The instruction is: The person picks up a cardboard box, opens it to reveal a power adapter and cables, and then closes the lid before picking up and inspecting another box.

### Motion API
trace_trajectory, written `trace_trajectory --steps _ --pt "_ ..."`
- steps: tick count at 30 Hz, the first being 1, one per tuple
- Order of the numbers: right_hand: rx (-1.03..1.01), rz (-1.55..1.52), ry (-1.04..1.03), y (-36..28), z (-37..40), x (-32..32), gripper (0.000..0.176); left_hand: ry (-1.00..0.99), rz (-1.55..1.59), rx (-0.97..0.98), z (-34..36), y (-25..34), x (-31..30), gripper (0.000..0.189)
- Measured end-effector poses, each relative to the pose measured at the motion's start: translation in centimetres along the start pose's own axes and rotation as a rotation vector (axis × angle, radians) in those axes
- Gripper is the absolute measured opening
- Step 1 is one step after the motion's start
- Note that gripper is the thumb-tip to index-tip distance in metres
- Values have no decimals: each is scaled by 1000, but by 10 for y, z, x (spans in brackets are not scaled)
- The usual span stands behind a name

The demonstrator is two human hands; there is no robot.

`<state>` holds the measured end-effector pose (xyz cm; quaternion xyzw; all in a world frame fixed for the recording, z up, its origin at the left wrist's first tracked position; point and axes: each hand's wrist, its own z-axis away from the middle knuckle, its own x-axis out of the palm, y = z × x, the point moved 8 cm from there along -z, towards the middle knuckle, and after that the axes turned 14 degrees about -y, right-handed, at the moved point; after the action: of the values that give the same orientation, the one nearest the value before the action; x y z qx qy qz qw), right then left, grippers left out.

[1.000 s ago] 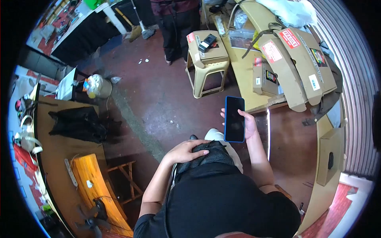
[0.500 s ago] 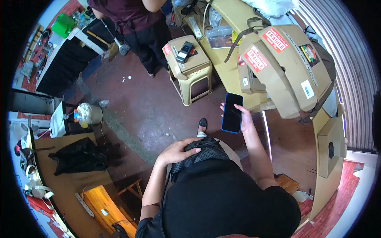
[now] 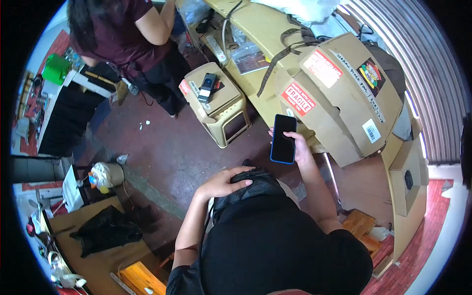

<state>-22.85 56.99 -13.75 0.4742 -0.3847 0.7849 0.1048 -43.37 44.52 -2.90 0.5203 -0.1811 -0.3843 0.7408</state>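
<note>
My right hand (image 3: 301,147) is wrapped round a smartphone (image 3: 283,139) with a dark screen and a blue edge. The phone stands nearly upright in view, my thumb lying over its right side. At my waist, my left hand (image 3: 225,184) rests on a black mesh bag (image 3: 250,188), fingers stretched across its top and thumb apart. Part of that bag is hidden under the hand and my black shirt.
Ahead, a cardboard box (image 3: 216,88) with a black-and-silver device (image 3: 207,88) sits on a beige stool (image 3: 227,129). Large boxes with FRAGILE labels (image 3: 298,98) lie on the yellow table (image 3: 265,37) at right. Another person (image 3: 123,29) stands at upper left. A bucket (image 3: 114,176) is on the left.
My view has shifted, so the stool and boxes appear further left and the stool lower. The other person shows more fully. Both hands keep their holds.
</note>
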Motion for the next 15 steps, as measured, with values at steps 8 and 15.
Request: trace_trajectory --steps 8,15 --pt "-70 -8 -20 -15 -3 24 55 -223 -131 86 -33 17 -34 49" --pt "-134 -17 58 -17 -15 32 54 -339 -240 158 -37 21 -63 52"
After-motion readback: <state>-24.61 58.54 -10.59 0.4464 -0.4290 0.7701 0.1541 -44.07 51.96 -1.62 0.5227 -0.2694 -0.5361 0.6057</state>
